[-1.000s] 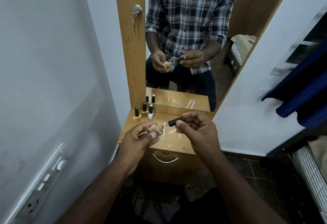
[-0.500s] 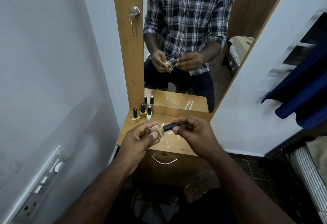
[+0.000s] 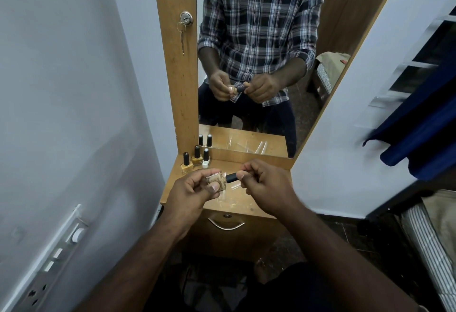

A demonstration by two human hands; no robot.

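Above wooden dresser shelf (image 3: pixel 237 202), left hand (image 3: pixel 195 192) grips glittery polish bottle (image 3: pixel 217 181) while right hand (image 3: pixel 265 186) pinches its black cap (image 3: pixel 231 178).

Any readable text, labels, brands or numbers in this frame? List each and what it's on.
None readable.
Nail polish bottle in the left hand: dark specks on its side, too blurred to read.
Black cap in the right hand: no print visible.
Caps of the three shelf bottles: tiny pale marks, too small to read.
Beige item in the mirror: patterned panel, blurred.
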